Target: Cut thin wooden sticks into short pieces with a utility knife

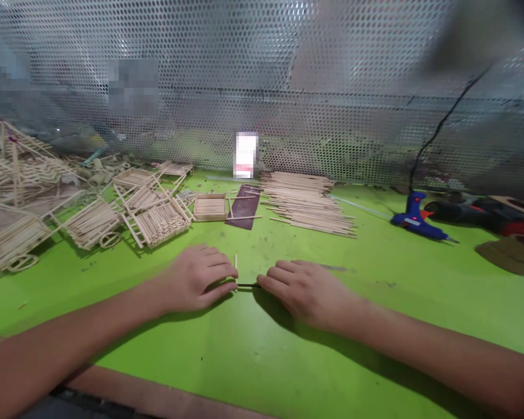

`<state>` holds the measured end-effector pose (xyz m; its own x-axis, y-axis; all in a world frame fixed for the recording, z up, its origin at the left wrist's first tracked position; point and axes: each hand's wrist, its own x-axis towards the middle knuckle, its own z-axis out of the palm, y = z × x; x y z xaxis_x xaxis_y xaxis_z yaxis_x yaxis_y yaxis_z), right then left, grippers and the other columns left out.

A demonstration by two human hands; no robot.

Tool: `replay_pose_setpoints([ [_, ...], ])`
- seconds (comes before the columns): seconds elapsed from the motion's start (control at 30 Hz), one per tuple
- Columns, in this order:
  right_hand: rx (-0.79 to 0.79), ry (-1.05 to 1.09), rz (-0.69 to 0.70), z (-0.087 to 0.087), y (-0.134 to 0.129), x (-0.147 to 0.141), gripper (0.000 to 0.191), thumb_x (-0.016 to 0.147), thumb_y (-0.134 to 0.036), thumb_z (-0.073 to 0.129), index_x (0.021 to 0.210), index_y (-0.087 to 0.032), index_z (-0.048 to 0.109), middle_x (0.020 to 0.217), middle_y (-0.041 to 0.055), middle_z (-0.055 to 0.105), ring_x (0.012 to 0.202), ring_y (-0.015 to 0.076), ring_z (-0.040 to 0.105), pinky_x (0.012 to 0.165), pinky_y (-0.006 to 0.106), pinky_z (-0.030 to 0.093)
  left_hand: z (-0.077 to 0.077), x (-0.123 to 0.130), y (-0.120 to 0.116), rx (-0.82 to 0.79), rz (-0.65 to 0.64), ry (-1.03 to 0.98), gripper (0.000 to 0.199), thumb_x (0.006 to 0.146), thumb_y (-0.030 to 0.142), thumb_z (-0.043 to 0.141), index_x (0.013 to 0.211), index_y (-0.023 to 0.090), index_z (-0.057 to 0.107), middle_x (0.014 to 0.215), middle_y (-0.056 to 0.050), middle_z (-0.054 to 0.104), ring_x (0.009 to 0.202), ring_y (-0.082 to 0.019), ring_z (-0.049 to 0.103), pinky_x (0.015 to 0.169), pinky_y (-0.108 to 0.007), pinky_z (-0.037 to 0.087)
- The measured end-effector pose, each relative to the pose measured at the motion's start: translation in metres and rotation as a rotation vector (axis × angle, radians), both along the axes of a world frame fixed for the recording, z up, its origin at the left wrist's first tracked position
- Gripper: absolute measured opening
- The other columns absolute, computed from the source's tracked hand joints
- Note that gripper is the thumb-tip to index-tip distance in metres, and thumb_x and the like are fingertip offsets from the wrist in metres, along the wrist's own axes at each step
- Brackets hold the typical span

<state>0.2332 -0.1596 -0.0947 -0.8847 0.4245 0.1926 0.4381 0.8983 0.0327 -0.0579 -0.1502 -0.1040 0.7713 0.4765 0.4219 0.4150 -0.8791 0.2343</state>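
Observation:
My left hand [203, 278] rests on the green tabletop [244, 355], its thumb and fingertips closed at a short wooden stick [236, 263] that points away from me. From those fingertips a thin dark rod [247, 286] runs across to my right hand [308, 293]. The fingers of my right hand are pressed together over the rod's right end, which they hide. Whether the dark rod touches the short stick is hard to make out.
Small stick-built carts [159, 221] stand at the left. Behind my hands are a dark plate [244, 206], a pile of thin sticks [310, 201] and a lit screen [245, 154]. A blue glue gun [419, 218] lies at the right, before a perforated metal screen [353, 75].

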Motion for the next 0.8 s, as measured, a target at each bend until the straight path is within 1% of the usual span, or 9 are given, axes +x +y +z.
replay_pose_setpoints([
  [0.1, 0.007, -0.007, 0.011, 0.0, 0.001, 0.0, 0.023, 0.094, -0.009, 0.058, 0.116, -0.015, 0.062, 0.09, 0.0041, 0.068, 0.08, 0.0206, 0.058, 0.07, 0.033, 0.044, 0.0, 0.003, -0.001, -0.028, -0.03, -0.002, 0.02, 0.107, 0.027, 0.058, 0.098, 0.016, 0.072, 0.088, -0.006, 0.074, 0.079, -0.018, 0.064, 0.074, -0.033, 0.047],
  [0.27, -0.007, -0.01, 0.011, 0.002, 0.001, 0.001, 0.025, 0.092, -0.005, 0.056, 0.113, -0.016, 0.063, 0.088, 0.0046, 0.067, 0.08, 0.0203, 0.058, 0.067, 0.032, 0.043, -0.001, 0.008, 0.0, -0.077, -0.032, -0.012, 0.022, 0.106, 0.023, 0.056, 0.088, 0.016, 0.068, 0.078, -0.004, 0.069, 0.072, -0.017, 0.059, 0.069, -0.032, 0.044],
  [0.47, -0.014, -0.022, -0.002, 0.002, 0.003, -0.007, 0.028, 0.089, -0.003, 0.054, 0.111, -0.015, 0.064, 0.088, 0.0042, 0.066, 0.077, 0.0194, 0.058, 0.068, 0.031, 0.044, -0.002, 0.003, 0.007, -0.054, -0.03, 0.019, 0.017, 0.097, 0.016, 0.061, 0.081, 0.017, 0.065, 0.075, -0.004, 0.068, 0.071, -0.018, 0.058, 0.069, -0.033, 0.043],
  [0.6, -0.038, -0.017, -0.01, 0.002, 0.004, -0.015, 0.025, 0.092, -0.006, 0.055, 0.113, -0.015, 0.064, 0.089, 0.0047, 0.068, 0.078, 0.0188, 0.059, 0.07, 0.031, 0.046, 0.002, -0.004, 0.007, -0.059, -0.025, 0.036, 0.019, 0.1, 0.017, 0.059, 0.082, 0.017, 0.065, 0.075, -0.003, 0.067, 0.068, -0.017, 0.059, 0.068, -0.033, 0.043],
  [0.67, -0.032, -0.014, -0.022, 0.003, 0.005, -0.015, 0.023, 0.093, -0.007, 0.056, 0.113, -0.015, 0.064, 0.089, 0.0045, 0.068, 0.078, 0.0187, 0.059, 0.071, 0.031, 0.047, 0.004, -0.007, 0.007, -0.06, -0.032, 0.046, 0.018, 0.101, 0.02, 0.06, 0.085, 0.017, 0.067, 0.077, -0.004, 0.069, 0.07, -0.018, 0.061, 0.07, -0.033, 0.045],
  [0.73, -0.025, -0.016, -0.031, 0.004, 0.005, -0.012, 0.022, 0.094, -0.006, 0.056, 0.112, -0.015, 0.065, 0.088, 0.0042, 0.067, 0.077, 0.0184, 0.06, 0.071, 0.031, 0.048, 0.006, -0.01, 0.008, -0.078, -0.021, 0.052, 0.014, 0.101, 0.027, 0.062, 0.095, 0.016, 0.07, 0.088, -0.006, 0.074, 0.079, -0.02, 0.066, 0.076, -0.036, 0.049],
  [0.8, -0.021, -0.018, -0.037, 0.005, 0.006, -0.005, 0.024, 0.093, -0.003, 0.056, 0.112, -0.015, 0.065, 0.088, 0.0043, 0.068, 0.078, 0.0182, 0.061, 0.071, 0.031, 0.049, 0.008, -0.013, 0.009, -0.107, 0.001, 0.049, 0.019, 0.1, 0.032, 0.064, 0.108, 0.016, 0.071, 0.1, -0.009, 0.076, 0.09, -0.023, 0.069, 0.082, -0.039, 0.053],
])
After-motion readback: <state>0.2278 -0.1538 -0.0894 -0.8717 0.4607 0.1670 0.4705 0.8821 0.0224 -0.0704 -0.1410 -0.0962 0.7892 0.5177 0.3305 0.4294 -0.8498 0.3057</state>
